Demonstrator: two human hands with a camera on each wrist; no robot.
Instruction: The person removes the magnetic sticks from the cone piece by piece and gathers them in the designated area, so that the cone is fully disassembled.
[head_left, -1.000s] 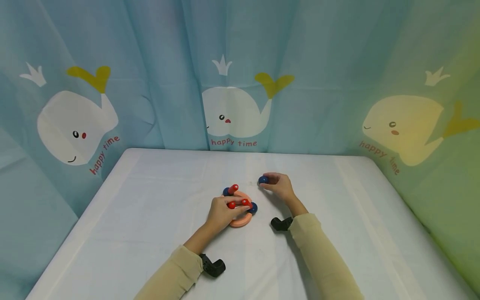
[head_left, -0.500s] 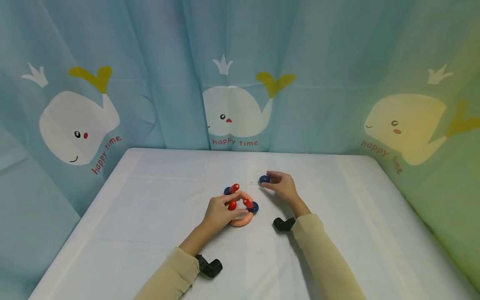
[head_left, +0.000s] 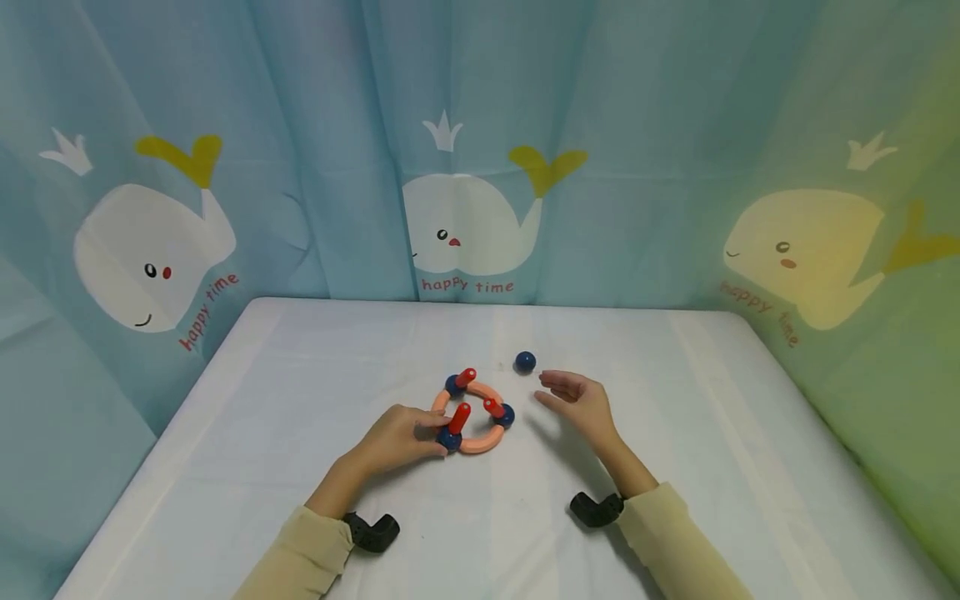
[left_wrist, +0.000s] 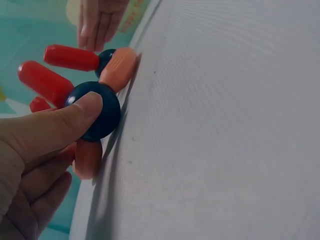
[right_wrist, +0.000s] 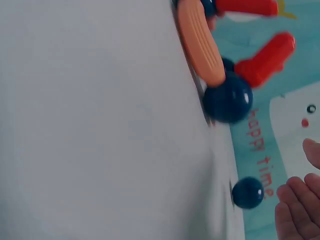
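Orange-blue ring [head_left: 486, 441] lies between hands [head_left: 405, 437] [head_left: 587, 407] — left gripping it.

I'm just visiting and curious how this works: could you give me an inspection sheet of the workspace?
Surface: white table, rounded far corners.
Job's things: ring of peach curved pieces, its three blue balls each bearing a red rod; one loose blue ball apart.
Clutter: nothing seen.
Hands: left hand pinches the ring's nearest blue ball; right hand holds nothing, near the loose blue ball.
Cables: nothing seen.
Surroundings: blue-green curtain with printed whales and "happy time".
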